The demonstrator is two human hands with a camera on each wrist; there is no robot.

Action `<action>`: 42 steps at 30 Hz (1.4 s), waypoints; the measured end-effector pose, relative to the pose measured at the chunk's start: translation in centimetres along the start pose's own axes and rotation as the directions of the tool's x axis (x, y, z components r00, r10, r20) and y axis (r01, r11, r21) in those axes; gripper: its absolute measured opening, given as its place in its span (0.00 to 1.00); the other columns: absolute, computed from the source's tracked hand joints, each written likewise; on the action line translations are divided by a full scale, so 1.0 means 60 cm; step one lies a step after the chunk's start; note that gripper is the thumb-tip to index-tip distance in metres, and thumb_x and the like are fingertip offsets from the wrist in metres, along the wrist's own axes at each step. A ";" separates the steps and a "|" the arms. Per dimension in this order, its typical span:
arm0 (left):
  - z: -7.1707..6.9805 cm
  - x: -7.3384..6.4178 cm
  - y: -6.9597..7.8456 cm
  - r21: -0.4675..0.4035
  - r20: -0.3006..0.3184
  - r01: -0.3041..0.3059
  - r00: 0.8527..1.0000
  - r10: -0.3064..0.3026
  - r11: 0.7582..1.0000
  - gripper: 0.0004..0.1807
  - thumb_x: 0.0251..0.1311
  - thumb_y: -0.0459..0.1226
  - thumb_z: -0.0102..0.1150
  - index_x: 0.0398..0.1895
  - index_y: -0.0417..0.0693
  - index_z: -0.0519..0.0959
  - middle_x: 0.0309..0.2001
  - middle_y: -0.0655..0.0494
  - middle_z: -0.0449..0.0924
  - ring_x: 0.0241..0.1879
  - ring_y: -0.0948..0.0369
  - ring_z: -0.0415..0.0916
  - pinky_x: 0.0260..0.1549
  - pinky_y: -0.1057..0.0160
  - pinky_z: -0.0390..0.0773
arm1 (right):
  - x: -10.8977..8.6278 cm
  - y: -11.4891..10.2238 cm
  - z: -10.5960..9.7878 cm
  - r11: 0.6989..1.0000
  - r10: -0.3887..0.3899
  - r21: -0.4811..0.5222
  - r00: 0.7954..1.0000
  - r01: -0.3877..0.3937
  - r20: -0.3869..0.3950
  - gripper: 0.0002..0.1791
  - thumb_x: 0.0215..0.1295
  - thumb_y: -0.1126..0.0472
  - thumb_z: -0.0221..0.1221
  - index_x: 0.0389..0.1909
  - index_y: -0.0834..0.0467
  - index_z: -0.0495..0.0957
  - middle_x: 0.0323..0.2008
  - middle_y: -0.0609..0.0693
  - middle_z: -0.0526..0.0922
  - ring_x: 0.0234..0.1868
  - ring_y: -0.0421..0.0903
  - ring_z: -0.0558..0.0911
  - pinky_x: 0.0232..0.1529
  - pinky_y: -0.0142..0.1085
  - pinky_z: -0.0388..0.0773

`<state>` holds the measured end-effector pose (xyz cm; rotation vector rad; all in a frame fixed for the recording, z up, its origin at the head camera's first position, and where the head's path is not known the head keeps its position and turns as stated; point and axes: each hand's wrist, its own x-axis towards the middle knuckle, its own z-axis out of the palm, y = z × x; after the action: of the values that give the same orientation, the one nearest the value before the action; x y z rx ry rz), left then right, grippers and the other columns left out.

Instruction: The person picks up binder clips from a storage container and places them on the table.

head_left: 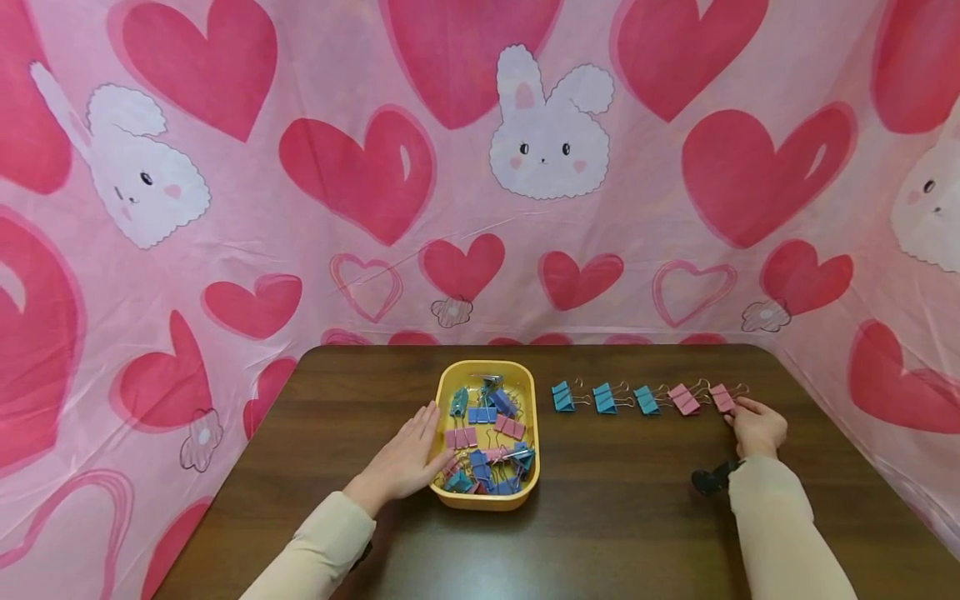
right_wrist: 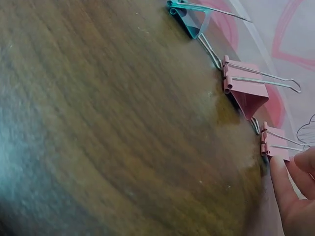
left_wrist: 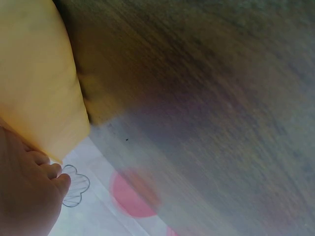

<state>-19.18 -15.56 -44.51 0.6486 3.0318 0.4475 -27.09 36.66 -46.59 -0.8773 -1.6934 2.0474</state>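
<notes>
My left hand [head_left: 408, 454] rests against the left side of a yellow plastic bin [head_left: 534, 433], fingers straight along its wall and thumb over the rim. In the left wrist view its fingertips touch the bin's outer wall [left_wrist: 42, 73]. At the right end of a row, my right hand [head_left: 757, 427] pinches a pink binder clip [head_left: 722, 397], its fingers at the clip's near side in the right wrist view. To its left stands another pink binder clip [head_left: 684, 400], then three teal ones, the nearest of them a teal binder clip [head_left: 647, 401].
Blue, pink and teal binder clips lie jumbled in the bin, among them a blue clip [head_left: 482, 415]. The dark wooden table [head_left: 607, 500] ends at a pink heart-print cloth [head_left: 465, 200] behind and on both sides. A black strap device [head_left: 711, 479] hangs at the right wrist.
</notes>
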 end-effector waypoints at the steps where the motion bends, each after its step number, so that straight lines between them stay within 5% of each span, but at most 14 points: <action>1: 0.000 0.000 0.000 0.001 0.000 -0.002 1.000 0.002 1.000 0.43 0.64 0.56 0.41 0.70 0.33 0.47 0.71 0.43 0.43 0.69 0.49 0.41 0.64 0.54 0.48 | 0.001 0.000 -0.001 1.000 0.004 0.010 1.000 -0.004 0.000 0.14 0.59 0.74 0.53 0.25 0.53 0.80 0.16 0.39 0.74 0.16 0.33 0.77 0.23 0.24 0.76; 8: 0.000 -0.001 0.000 -0.004 0.003 -0.007 1.000 0.007 1.000 0.43 0.64 0.56 0.41 0.70 0.33 0.47 0.71 0.43 0.43 0.69 0.49 0.41 0.64 0.54 0.48 | -0.007 -0.009 -0.002 0.988 -0.060 0.141 0.998 0.062 -0.022 0.13 0.55 0.74 0.55 0.26 0.53 0.80 0.21 0.39 0.76 0.14 0.35 0.76 0.18 0.25 0.75; 12: 0.000 -0.001 0.000 -0.006 0.000 -0.001 1.000 0.001 1.000 0.42 0.64 0.56 0.42 0.70 0.33 0.47 0.71 0.43 0.43 0.69 0.49 0.41 0.63 0.53 0.49 | -0.022 -0.029 0.014 0.983 -0.139 0.120 0.990 0.138 -0.001 0.12 0.56 0.71 0.57 0.30 0.50 0.80 0.28 0.42 0.74 0.21 0.33 0.75 0.22 0.22 0.74; 16: -0.001 0.000 0.000 -0.006 0.004 0.006 1.000 -0.006 1.000 0.42 0.64 0.55 0.42 0.70 0.34 0.47 0.71 0.43 0.43 0.69 0.49 0.40 0.64 0.54 0.48 | -0.044 -0.056 0.034 0.960 -0.251 0.159 0.959 0.230 0.129 0.14 0.57 0.70 0.60 0.30 0.45 0.80 0.30 0.41 0.76 0.24 0.32 0.76 0.24 0.22 0.75; 19: -0.001 0.000 0.001 -0.006 0.007 0.008 1.000 -0.008 1.000 0.42 0.65 0.55 0.42 0.70 0.33 0.47 0.71 0.43 0.43 0.69 0.49 0.40 0.64 0.54 0.48 | -0.051 -0.068 0.049 0.935 -0.339 0.219 0.882 0.278 0.327 0.13 0.57 0.71 0.61 0.38 0.50 0.81 0.32 0.41 0.79 0.29 0.34 0.79 0.27 0.25 0.77; 22: -0.001 -0.001 0.000 -0.001 0.005 0.001 1.000 -0.001 1.000 0.42 0.65 0.55 0.41 0.70 0.33 0.47 0.71 0.42 0.43 0.69 0.48 0.41 0.64 0.54 0.48 | -0.024 -0.061 0.066 0.909 -0.418 0.241 0.749 0.341 0.515 0.17 0.58 0.69 0.61 0.49 0.55 0.78 0.38 0.43 0.81 0.36 0.38 0.80 0.32 0.30 0.79; 23: -0.001 -0.001 0.001 0.000 0.001 -0.002 1.000 0.002 1.000 0.42 0.65 0.55 0.41 0.69 0.33 0.47 0.71 0.42 0.44 0.69 0.48 0.41 0.64 0.54 0.48 | -0.006 -0.055 0.073 0.897 -0.442 0.269 0.700 0.351 0.561 0.20 0.58 0.70 0.60 0.52 0.56 0.77 0.41 0.45 0.81 0.38 0.40 0.80 0.33 0.31 0.79; 28: -0.001 -0.002 0.001 -0.005 0.002 0.002 1.000 -0.002 1.000 0.42 0.65 0.55 0.42 0.69 0.33 0.48 0.71 0.42 0.44 0.69 0.49 0.41 0.64 0.53 0.48 | 0.004 -0.055 0.113 0.870 -0.477 0.279 0.551 0.406 0.685 0.25 0.58 0.68 0.61 0.58 0.58 0.72 0.49 0.51 0.79 0.45 0.44 0.80 0.36 0.36 0.79; 33: -0.002 -0.002 0.002 -0.012 0.007 0.002 1.000 -0.002 1.000 0.41 0.65 0.54 0.43 0.69 0.33 0.48 0.71 0.42 0.44 0.69 0.48 0.41 0.64 0.53 0.48 | -0.116 -0.105 0.157 0.818 -0.474 0.161 0.488 0.553 0.733 0.25 0.62 0.64 0.59 0.60 0.63 0.68 0.46 0.45 0.78 0.44 0.41 0.79 0.38 0.35 0.79; 34: -0.002 -0.002 0.002 -0.012 0.003 -0.002 1.000 0.002 1.000 0.41 0.65 0.54 0.43 0.69 0.32 0.48 0.70 0.42 0.44 0.69 0.48 0.41 0.63 0.53 0.48 | -0.140 -0.114 0.164 0.808 -0.458 0.115 0.493 0.578 0.740 0.25 0.62 0.62 0.58 0.60 0.64 0.67 0.45 0.43 0.77 0.43 0.40 0.79 0.39 0.36 0.78; 38: -0.001 -0.002 0.001 0.009 -0.015 -0.026 1.000 0.026 1.000 0.41 0.65 0.53 0.43 0.68 0.31 0.49 0.70 0.40 0.45 0.68 0.47 0.43 0.63 0.53 0.49 | -0.183 -0.121 0.198 0.808 -0.423 0.080 0.480 0.584 0.769 0.25 0.63 0.66 0.57 0.60 0.68 0.66 0.44 0.43 0.77 0.42 0.37 0.78 0.39 0.37 0.78; 42: 0.000 -0.001 0.001 0.025 -0.030 -0.036 0.999 0.037 0.999 0.40 0.66 0.53 0.42 0.68 0.30 0.50 0.70 0.39 0.46 0.68 0.47 0.43 0.63 0.54 0.49 | -0.204 -0.114 0.230 0.805 -0.387 0.053 0.456 0.591 0.802 0.25 0.63 0.66 0.57 0.59 0.70 0.65 0.48 0.56 0.76 0.41 0.39 0.78 0.41 0.44 0.78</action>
<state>-19.09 -15.55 -44.53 0.7055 3.0636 0.4253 -27.69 20.29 -35.67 0.6194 -2.2791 1.8914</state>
